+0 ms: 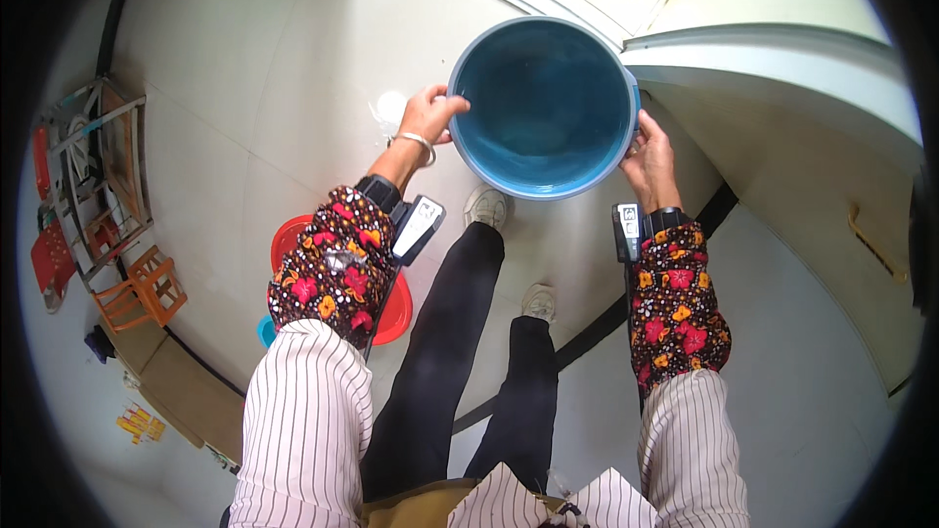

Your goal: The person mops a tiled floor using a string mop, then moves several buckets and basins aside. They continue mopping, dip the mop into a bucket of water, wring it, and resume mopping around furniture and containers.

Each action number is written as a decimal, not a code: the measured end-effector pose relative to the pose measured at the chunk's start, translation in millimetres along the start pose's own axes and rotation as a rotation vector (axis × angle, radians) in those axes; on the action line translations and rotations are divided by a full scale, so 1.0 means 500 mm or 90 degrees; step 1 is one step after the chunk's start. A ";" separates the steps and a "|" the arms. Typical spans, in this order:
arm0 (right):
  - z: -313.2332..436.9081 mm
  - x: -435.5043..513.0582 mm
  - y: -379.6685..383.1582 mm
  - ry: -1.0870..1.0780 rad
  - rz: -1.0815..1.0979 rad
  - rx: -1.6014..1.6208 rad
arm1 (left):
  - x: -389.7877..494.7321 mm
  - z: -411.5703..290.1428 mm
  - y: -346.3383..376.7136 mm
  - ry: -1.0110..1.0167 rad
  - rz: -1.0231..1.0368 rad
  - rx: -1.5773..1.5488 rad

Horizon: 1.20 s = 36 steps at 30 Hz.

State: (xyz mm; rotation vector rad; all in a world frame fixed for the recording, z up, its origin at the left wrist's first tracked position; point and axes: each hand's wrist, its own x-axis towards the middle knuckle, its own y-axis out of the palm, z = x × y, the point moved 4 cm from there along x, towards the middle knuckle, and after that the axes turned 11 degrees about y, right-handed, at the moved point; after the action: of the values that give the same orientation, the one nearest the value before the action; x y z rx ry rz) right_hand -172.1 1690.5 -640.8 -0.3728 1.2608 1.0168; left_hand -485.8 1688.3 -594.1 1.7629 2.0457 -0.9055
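Observation:
Held out in front of me is a round blue plastic bucket (543, 99) with a grey rim; its inside looks dark, and liquid seems to fill part of it. My left hand (431, 116) grips the rim at the left, thumb over the edge and fingers outside. On the opposite side my right hand (650, 160) holds the outer wall just below a lug on the rim, its fingers partly hidden behind the bucket. Both forearms wear flowered sleeve covers (675, 293).
Red plastic basins (396, 312) stand on the floor, partly behind my left arm. A small orange wooden chair (150, 287) and a metal frame rack (110, 176) are at the far left. A pale door-like panel (777, 81) extends at the right. My shoes (539, 303) are below the bucket.

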 end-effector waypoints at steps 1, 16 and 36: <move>0.005 0.000 0.005 -0.003 0.008 -0.007 | 0.008 -0.004 -0.002 -0.003 -0.003 -0.001; -0.147 -0.069 -0.307 0.217 -0.067 -0.506 | -0.230 -0.081 -0.230 0.283 -0.004 -0.301; -0.155 -0.022 -0.326 0.216 -0.115 -0.954 | -0.837 0.092 -0.458 0.412 -0.245 -0.558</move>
State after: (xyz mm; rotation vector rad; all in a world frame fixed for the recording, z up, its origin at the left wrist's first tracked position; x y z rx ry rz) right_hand -89.0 1541.5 -701.5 -1.8115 0.4853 1.6338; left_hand -627.5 1321.9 -319.9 1.2383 2.6044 0.5659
